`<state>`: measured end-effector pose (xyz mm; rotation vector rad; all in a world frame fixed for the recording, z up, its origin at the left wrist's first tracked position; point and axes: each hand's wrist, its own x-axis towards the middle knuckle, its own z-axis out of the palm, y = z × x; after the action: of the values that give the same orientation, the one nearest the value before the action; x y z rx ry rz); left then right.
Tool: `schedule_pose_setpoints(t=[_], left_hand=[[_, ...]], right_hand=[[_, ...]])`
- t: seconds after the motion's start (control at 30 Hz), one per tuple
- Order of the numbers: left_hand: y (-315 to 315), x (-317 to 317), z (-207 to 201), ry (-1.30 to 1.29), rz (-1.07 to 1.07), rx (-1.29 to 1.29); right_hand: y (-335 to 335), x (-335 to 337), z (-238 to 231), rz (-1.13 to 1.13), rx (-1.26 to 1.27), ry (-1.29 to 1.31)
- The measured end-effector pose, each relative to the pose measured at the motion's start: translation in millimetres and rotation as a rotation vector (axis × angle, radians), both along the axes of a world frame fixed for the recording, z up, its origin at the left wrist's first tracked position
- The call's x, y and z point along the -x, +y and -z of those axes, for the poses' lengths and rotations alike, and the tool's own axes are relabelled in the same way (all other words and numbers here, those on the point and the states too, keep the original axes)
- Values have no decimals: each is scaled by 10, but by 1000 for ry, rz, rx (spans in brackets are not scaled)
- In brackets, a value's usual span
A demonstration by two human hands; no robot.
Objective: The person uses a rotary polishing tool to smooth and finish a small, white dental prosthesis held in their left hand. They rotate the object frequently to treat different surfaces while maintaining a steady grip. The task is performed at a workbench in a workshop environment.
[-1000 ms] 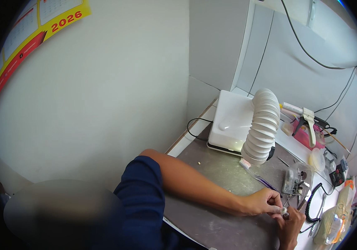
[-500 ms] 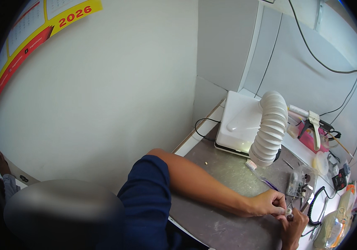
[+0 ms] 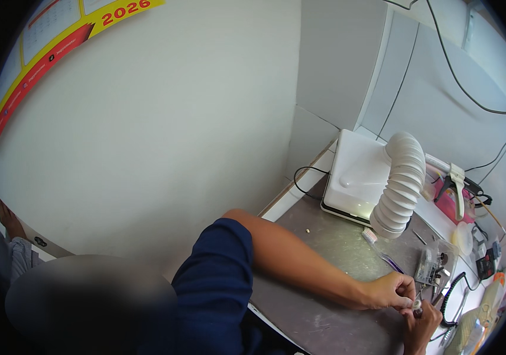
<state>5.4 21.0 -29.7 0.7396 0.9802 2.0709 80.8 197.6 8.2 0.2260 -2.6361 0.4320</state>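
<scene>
My left hand (image 3: 390, 291) reaches across from a dark blue sleeve, thumb and fingers pinched together. Close against it, my right hand (image 3: 423, 329) has its fingers curled round a small rounded piece (image 3: 417, 307), whitish with a darker part. Both hands meet at this piece, low above the grey-brown worktop (image 3: 336, 322). Whatever the left fingertips pinch is too small to make out. A toothbrush (image 3: 382, 251) with a purple handle lies just beyond the left hand. Beside it stands a clear plastic box (image 3: 429, 267) filled with small metal tool bits.
A white box-shaped machine (image 3: 356, 171) with a ribbed white hose (image 3: 404, 186) stands at the back. To the right are a pink container (image 3: 453, 206), a black coiled cord (image 3: 453, 299) and a patterned pouch (image 3: 474, 325). Another person's hand (image 3: 12, 223) shows at the far left edge.
The whole view has shifted, so things sit further right in it. My hands stay together at the small piece. More of the other person's hand shows at the left.
</scene>
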Motion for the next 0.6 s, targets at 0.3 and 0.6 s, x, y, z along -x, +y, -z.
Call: schedule_pose_setpoints(t=[0.3,0.6], left_hand=[[-2,-15,-27,-22,5,-11],[-16,46,37,15,33,13]], right_hand=[[-35,-113,-277,82,-205,-301],[-35,-5,-99,36,-91,-68]])
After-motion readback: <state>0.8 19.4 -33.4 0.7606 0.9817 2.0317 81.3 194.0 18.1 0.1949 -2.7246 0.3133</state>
